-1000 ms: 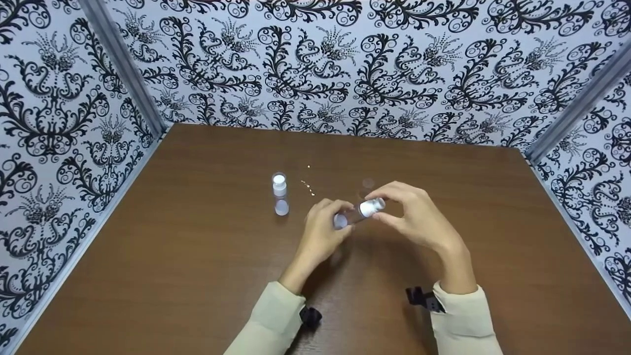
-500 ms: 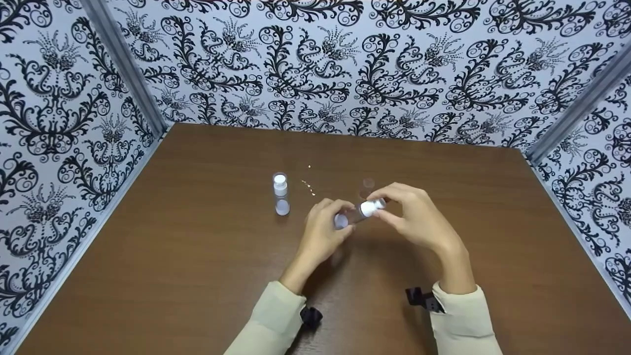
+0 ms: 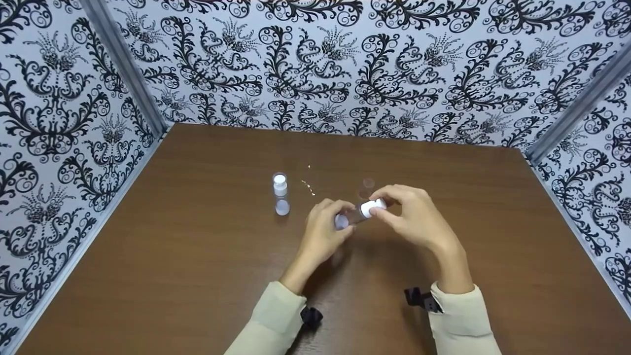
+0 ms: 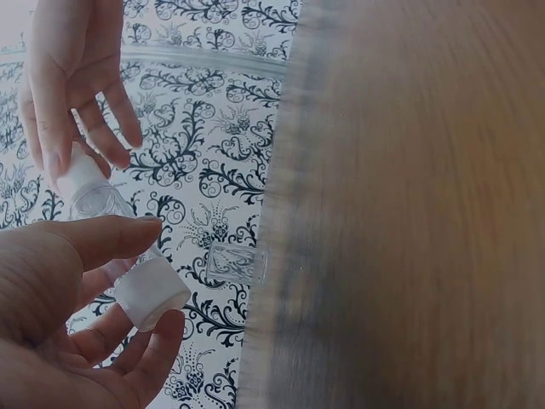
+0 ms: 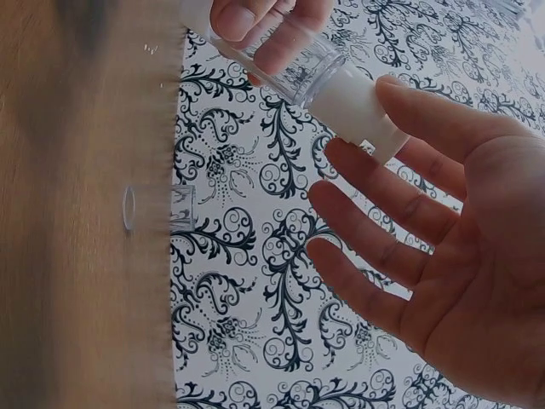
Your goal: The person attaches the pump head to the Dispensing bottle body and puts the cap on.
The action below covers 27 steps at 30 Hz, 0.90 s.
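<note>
A clear bottle (image 3: 353, 215) with a white top is held tilted above the table by both hands. My left hand (image 3: 323, 229) grips its clear body near the white base (image 4: 152, 292). Thumb and index finger of my right hand (image 3: 419, 217) pinch the white top (image 3: 370, 207); in the right wrist view the other fingers of that hand (image 5: 451, 213) are spread below the white top (image 5: 353, 106). A second clear bottle with a white top (image 3: 281, 194) is on the table to the left of my hands, capped by a clear cover.
Behind my right hand, a clear cap (image 3: 368, 184) stands on the brown table (image 3: 222, 276). Small pale specks (image 3: 308, 186) lie between it and the second bottle. Patterned panels (image 3: 315, 64) border the table at the back and both sides.
The fingers of my right hand have shifted slightly on the white top, which looks a little different in angle. My left hand and the second bottle have stayed in place.
</note>
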Tool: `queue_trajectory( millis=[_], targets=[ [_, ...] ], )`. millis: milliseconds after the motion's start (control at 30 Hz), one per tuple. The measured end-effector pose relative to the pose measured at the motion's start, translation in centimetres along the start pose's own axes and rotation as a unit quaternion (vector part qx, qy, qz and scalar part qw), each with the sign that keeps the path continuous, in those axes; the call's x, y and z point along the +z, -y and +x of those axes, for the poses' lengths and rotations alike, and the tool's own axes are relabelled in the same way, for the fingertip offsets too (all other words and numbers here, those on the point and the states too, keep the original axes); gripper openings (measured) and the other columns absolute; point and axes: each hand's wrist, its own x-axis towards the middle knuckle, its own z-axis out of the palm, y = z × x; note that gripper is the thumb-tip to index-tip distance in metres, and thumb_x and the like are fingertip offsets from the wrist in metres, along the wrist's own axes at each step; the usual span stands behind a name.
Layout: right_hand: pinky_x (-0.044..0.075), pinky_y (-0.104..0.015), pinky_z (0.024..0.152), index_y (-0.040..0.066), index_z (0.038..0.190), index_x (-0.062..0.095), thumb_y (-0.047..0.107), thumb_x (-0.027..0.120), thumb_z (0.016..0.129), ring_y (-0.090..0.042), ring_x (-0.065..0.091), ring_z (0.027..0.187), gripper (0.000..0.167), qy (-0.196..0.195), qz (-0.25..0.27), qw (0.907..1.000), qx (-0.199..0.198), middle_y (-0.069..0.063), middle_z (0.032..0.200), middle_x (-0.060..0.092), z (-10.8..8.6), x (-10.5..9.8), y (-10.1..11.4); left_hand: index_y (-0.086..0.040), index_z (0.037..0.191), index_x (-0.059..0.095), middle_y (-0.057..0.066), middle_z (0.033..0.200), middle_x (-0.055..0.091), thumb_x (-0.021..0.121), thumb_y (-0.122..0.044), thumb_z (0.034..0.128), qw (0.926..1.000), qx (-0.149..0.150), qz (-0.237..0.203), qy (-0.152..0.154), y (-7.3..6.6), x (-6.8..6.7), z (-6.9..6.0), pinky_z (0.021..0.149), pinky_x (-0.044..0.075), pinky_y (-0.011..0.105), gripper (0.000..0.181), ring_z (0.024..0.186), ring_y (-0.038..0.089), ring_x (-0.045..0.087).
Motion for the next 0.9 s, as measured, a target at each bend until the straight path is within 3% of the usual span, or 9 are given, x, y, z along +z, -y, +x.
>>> queue_trajectory(
  millis=[133, 300, 567, 900],
  targets=[
    [0.053, -0.036, 0.085, 0.016, 0.105, 0.078, 0.016, 0.081, 0.095, -0.015, 0.066, 0.09, 0.01, 0.001, 0.003, 0.9999, 0.013, 0.006, 0.092, 0.07, 0.02, -0.03, 0.07, -0.012, 0.112, 0.078, 0.008, 0.1, 0.071, 0.091, -0.008, 0.0803, 1.0, 0.004, 0.0, -0.003, 0.09, 0.1, 0.02, 0.085, 0.049, 0.041, 0.034, 0.093, 0.025, 0.063],
    [0.054, -0.04, 0.093, 0.014, 0.114, 0.077, 0.019, 0.083, 0.094, -0.014, 0.067, 0.097, 0.021, -0.002, 0.007, 0.9999, 0.015, 0.004, 0.102, 0.073, -0.08, -0.29, 0.09, -0.013, 0.113, 0.078, 0.006, 0.102, 0.071, 0.091, -0.008, 0.0812, 1.0, -0.003, -0.001, 0.002, 0.02, 0.02, -0.04, 0.088, 0.049, 0.04, 0.035, 0.096, 0.023, 0.063],
    [0.053, -0.046, 0.101, 0.016, 0.12, 0.076, 0.017, 0.089, 0.088, -0.014, 0.069, 0.108, 0.034, -0.013, 0.021, 0.9994, -0.022, 0.006, 0.117, 0.073, -0.33, -0.72, -0.26, -0.014, 0.116, 0.078, 0.003, 0.104, 0.071, 0.091, -0.009, 0.0817, 0.9999, -0.009, 0.001, 0.008, -0.12, -0.14, -0.12, 0.088, 0.049, 0.039, 0.037, 0.096, 0.022, 0.063],
    [0.053, -0.043, 0.102, 0.014, 0.12, 0.077, 0.006, 0.088, 0.086, -0.015, 0.068, 0.113, 0.036, -0.001, 0.013, 0.9984, -0.054, 0.006, 0.118, 0.074, -0.31, -0.78, -0.38, -0.014, 0.114, 0.078, 0.004, 0.103, 0.071, 0.091, -0.009, 0.0816, 1.0, -0.006, 0.002, 0.005, -0.04, -0.12, -0.04, 0.088, 0.049, 0.04, 0.035, 0.096, 0.022, 0.064]
  ],
)
